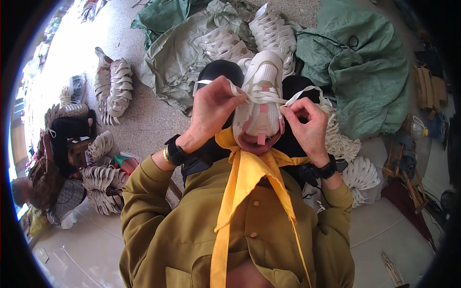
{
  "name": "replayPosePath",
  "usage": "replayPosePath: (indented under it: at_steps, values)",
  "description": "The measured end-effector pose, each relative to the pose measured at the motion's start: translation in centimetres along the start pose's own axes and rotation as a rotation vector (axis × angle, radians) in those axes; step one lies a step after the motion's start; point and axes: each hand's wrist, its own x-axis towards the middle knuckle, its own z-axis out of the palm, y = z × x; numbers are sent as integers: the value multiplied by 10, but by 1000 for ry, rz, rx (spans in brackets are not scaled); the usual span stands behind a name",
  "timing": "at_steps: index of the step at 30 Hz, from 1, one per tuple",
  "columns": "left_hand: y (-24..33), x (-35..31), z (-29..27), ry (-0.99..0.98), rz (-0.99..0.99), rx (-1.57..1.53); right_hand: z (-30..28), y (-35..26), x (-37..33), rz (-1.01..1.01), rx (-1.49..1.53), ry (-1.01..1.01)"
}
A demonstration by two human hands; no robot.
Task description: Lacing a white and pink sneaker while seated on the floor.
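Note:
A white and pink sneaker (261,108) rests between my knees, its toe pointing away and its pink-lined opening toward me. White shoelaces (264,97) cross over its upper part. My left hand (214,108) pinches one lace end at the shoe's left side, and a loop of it sticks out past the fingers. On the other side my right hand (307,126) holds the other lace between thumb and fingertips, with a loop rising above the hand. A yellow cloth (249,175) hangs over my olive jacket, just below the heel.
Stacks of white shoe parts (120,89) lie on the speckled floor to the left, with more stacks (271,31) beyond the sneaker. Green sacks (365,72) spread out at the far right. A small wooden stool (408,177) stands at the right.

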Motion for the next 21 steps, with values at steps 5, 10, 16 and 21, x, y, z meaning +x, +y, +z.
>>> replayPosePath:
  at_steps: [5, 10, 16, 21]
  values:
    - [-2, -4, -2, -29, -4, 88, 0, -5, -4, -119, -42, 46]
    - [10, -14, 7, -7, 93, 430, -3, -20, -1, -253, -191, 17]
    - [12, -10, 16, 13, 383, 706, -4, -27, 1, -249, -266, -22]
    - [7, -10, 17, 76, 211, 536, 2, -22, -3, -212, -268, -28]
